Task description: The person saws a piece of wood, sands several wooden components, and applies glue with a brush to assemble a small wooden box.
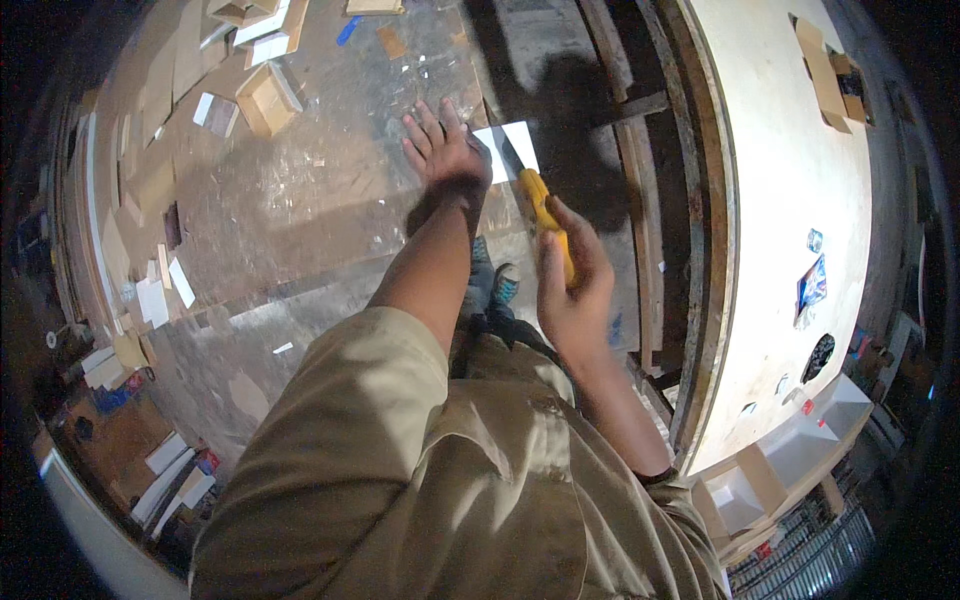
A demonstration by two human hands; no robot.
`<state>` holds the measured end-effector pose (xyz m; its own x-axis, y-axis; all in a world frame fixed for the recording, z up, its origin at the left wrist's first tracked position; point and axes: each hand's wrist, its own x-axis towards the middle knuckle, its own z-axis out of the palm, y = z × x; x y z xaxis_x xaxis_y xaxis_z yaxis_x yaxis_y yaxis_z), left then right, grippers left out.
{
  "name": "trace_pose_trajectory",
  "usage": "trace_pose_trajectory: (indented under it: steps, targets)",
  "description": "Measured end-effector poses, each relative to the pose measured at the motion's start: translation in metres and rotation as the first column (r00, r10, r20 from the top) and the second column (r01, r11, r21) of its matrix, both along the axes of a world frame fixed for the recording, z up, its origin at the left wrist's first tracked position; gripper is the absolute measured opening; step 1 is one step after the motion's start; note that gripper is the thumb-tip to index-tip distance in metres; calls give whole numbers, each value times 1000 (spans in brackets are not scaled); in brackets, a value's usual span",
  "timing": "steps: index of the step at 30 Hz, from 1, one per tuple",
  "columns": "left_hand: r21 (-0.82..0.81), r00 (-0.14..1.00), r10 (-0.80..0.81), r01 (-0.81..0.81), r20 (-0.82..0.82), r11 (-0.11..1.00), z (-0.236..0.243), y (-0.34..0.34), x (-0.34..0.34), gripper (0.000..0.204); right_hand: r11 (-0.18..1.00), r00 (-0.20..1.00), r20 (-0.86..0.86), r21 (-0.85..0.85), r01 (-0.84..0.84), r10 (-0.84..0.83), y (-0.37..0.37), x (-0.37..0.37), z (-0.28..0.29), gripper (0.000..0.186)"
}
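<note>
With its fingers spread, my left hand (440,150) lies on the brown work board (300,200), its thumb side at a small white panel (519,142) that extends past the board's right edge. My right hand (575,260) grips the yellow handle (540,200) of a hand saw, whose dark blade (514,155) lies against the white panel, angled up and left from the handle. Whether the blade is inside a cut is unclear. My shoes (505,285) show below, between my arms.
Cardboard boxes (268,98) and white scraps (152,300) lie leftward, with a blue strip (349,30) near the top. Rightward are wooden beams (640,240) and a pale panel (770,200) bearing a cardboard piece (825,75) and small items. A compartmented tray (745,500) sits lower right.
</note>
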<state>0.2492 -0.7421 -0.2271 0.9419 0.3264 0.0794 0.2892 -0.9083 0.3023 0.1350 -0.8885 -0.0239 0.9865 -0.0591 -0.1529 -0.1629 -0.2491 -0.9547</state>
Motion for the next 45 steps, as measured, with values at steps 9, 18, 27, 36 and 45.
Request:
trace_pose_trajectory:
  steps: [9, 18, 27, 36, 45]
  targets:
    - [34, 996, 20, -23, 84, 999, -4, -1, 3, 66, 997, 997, 55, -54, -54, 57, 12, -11, -8, 41]
    - [10, 997, 38, -38, 68, 999, -4, -3, 4, 66, 1000, 1000, -12, -10, -14, 14, 12, -17, 6, 40]
    - [284, 985, 86, -127, 153, 950, -30, -6, 12, 60, 999, 997, -69, -39, -30, 27, 6, -42, 37, 44]
    - [398, 974, 82, -163, 212, 903, -31, -6, 12, 58, 999, 975, -221, 42, -27, 35, 4, -23, 56, 42]
    - [358, 993, 71, -100, 93, 928, -24, -5, 11, 57, 998, 967, -250, 51, -44, 56, 5, -7, 61, 42]
